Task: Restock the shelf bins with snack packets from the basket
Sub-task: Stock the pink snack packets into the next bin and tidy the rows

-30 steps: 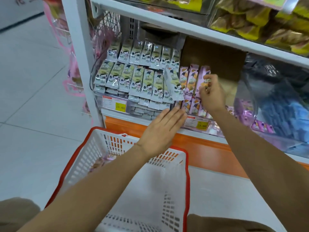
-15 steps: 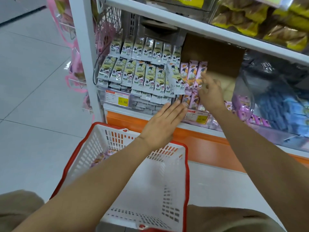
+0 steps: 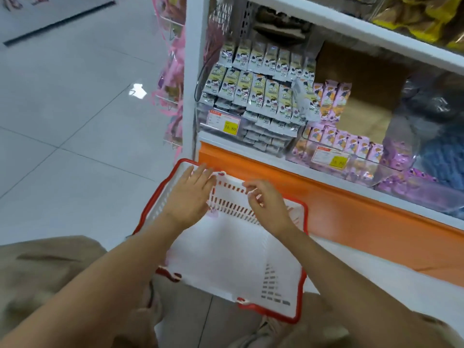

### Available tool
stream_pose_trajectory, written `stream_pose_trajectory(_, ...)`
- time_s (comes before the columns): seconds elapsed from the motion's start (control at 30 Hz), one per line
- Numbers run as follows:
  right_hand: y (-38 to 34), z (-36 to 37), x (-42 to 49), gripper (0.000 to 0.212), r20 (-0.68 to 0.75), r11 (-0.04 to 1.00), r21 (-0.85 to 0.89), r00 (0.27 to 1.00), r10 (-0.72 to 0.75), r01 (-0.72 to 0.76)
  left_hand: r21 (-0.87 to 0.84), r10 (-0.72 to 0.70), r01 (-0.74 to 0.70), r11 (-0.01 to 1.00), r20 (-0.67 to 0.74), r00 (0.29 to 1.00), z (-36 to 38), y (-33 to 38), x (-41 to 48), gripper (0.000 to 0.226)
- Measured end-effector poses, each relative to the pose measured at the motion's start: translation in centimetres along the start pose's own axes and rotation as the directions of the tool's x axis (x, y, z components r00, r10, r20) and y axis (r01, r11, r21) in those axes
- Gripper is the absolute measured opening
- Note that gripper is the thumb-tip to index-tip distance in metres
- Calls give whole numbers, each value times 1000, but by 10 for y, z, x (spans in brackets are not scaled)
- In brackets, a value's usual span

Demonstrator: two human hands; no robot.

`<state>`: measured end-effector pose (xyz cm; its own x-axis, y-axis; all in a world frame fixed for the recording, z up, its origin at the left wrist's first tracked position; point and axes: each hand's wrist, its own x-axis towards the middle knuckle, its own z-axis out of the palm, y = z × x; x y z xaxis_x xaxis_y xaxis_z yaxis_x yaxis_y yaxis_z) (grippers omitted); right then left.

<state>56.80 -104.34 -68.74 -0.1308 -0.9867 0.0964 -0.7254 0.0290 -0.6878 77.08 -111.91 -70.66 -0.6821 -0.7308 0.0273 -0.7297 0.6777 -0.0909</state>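
The white basket with a red rim (image 3: 304,272) stands on the floor in front of the shelf. My left hand (image 3: 190,194) reaches into its far left corner with straight fingers; a bit of pink shows under its wrist. My right hand (image 3: 266,202) hovers over the basket's far wall, fingers loosely curled, with nothing visible in them. On the shelf, green-white snack packets (image 3: 253,94) fill the left bin. Pink snack packets (image 3: 331,101) stand beside them, with a lower row of pink packets (image 3: 346,141) in front.
Brown cardboard (image 3: 361,96) lines the back of the pink bin. Clear bags of blue and purple goods (image 3: 439,156) lie to the right. An orange kickboard (image 3: 351,209) runs under the shelf. Pink items hang on the rack (image 3: 170,71) at the shelf's left end.
Both hands dropped from the shelf bins down to the basket. My right hand let go of the pink packets, which now stand in the bin. The view tilted downward.
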Motion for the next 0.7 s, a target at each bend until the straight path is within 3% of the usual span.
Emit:
stream_pose_trajectory(0.13, 5, 64, 1, 28, 204, 997, -9, 976, 75, -75, -30, -150, 152, 988, 49, 987, 29, -33, -30, 69)
stream_pose_trajectory(0.23, 13, 107, -1, 30, 333, 993, -4, 936, 111, -117, -20, -245, 256, 966, 233, 941, 53, -49, -45, 71)
stream_pose_trajectory(0.37, 24, 156, -6, 36, 522, 980, -4, 836, 170, -197, -144, -216, 276, 950, 330, 919, 81, -63, -61, 78)
stream_pose_trajectory(0.47, 31, 183, -2, 40, 591, 972, -10, 783, 194, -234, -284, -138, 184, 941, 176, 975, 99, -68, -67, 83)
stream_pose_trajectory(0.53, 35, 200, 6, 43, 608, 968, -12, 767, 206, -251, -339, -132, 151, 929, 79, 988, 105, -70, -68, 74)
stream_pose_trajectory(0.7, 38, 240, 33, 57, 609, 963, -14, 762, 221, -269, -339, -138, 156, 928, 77, 987, 117, -71, -68, 70)
